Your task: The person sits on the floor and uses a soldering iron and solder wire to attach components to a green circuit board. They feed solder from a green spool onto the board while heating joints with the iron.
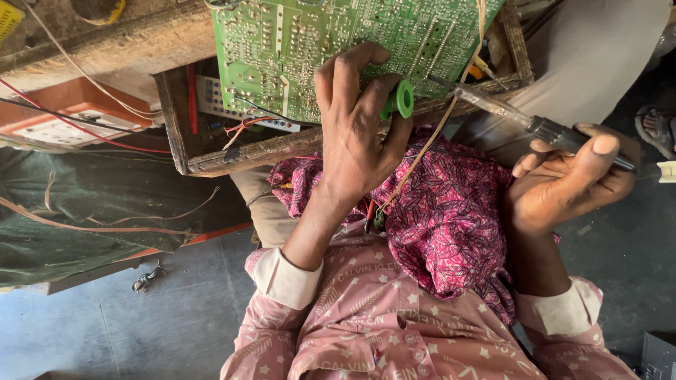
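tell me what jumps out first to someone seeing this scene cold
The big green circuit board at top centre, propped on a worn wooden frame. The left hand presses against it, holding a green spool. At right, the right hand grips a soldering iron aimed at the board, above a bright pink patterned cloth on the lap.

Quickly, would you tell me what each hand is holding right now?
Left hand: closed on a green spool, against the circuit board.
Right hand: closed on a soldering iron.
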Demonstrator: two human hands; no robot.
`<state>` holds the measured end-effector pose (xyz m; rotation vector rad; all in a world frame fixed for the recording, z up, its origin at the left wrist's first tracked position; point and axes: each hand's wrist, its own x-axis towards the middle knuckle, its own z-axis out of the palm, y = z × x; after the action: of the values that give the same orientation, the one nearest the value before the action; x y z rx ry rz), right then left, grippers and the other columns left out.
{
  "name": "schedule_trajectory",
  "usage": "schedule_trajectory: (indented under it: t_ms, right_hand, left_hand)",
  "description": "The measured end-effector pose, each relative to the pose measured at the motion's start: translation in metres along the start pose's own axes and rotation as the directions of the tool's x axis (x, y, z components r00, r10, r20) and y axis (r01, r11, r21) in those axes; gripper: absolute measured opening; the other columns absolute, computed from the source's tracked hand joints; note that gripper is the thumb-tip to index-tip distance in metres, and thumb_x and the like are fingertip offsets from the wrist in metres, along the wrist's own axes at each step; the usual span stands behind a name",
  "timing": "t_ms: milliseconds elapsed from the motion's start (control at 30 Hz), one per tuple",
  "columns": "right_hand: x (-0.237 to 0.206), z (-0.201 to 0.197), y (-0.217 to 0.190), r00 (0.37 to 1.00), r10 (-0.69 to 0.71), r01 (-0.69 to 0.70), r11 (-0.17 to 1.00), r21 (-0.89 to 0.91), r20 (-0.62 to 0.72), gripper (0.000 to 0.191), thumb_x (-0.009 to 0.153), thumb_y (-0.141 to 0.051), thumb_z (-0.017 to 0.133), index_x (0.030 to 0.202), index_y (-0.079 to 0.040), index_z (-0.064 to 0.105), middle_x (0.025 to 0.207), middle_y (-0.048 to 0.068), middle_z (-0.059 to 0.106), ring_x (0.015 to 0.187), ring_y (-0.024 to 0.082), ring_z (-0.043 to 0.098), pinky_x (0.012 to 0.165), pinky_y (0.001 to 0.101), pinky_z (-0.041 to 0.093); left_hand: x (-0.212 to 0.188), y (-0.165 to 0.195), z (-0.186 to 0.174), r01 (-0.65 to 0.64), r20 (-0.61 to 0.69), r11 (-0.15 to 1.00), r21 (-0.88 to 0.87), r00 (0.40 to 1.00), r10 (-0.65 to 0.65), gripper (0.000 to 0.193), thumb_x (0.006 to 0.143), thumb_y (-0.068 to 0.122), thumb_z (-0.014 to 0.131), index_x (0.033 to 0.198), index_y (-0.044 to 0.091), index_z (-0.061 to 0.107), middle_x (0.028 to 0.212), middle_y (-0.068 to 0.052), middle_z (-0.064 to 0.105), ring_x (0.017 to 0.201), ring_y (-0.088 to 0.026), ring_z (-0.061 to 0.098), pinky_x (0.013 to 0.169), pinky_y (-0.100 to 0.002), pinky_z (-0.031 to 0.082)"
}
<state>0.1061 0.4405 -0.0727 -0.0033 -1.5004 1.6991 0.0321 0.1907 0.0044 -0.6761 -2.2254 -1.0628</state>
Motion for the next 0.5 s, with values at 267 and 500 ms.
schedule_trajectory:
  t_ms: [267,500]
  right_hand:
    - [-0.0053,-0.0054,0.0037,0.993,0.117,-0.118,0.991,0.066,0.016,0.038,0.124,-0.033,0.059,0.113,0.004,0.056,0.086,0.023,0.068,0.057,0.023,0.062,0.048,0.0313,0.051]
    - [-0.0068,-0.0083,0.0042,0.995,0.099,-0.100,0.993,0.069,0.020,0.038,0.124,-0.033,0.059,0.115,0.004,0.055,0.085,0.023,0.068,0.056,0.023,0.061,0.048,0.0313,0.051]
  left_hand:
    - [-0.0001,-0.0011,0.0029,-0.007,-0.005,1.000,-0.009,1.000,0.007,0.039,0.082,0.007,0.076,0.120,0.002,0.065,0.140,-0.012,0.049,0.130,-0.030,0.045,0.110,-0.045,0.040]
    - [-0.0014,0.0007,0.0031,-0.008,-0.002,1.000,0.000,1.000,0.008,0.040,0.081,0.007,0.076,0.119,0.002,0.066,0.141,-0.012,0.049,0.128,-0.031,0.046,0.109,-0.045,0.040]
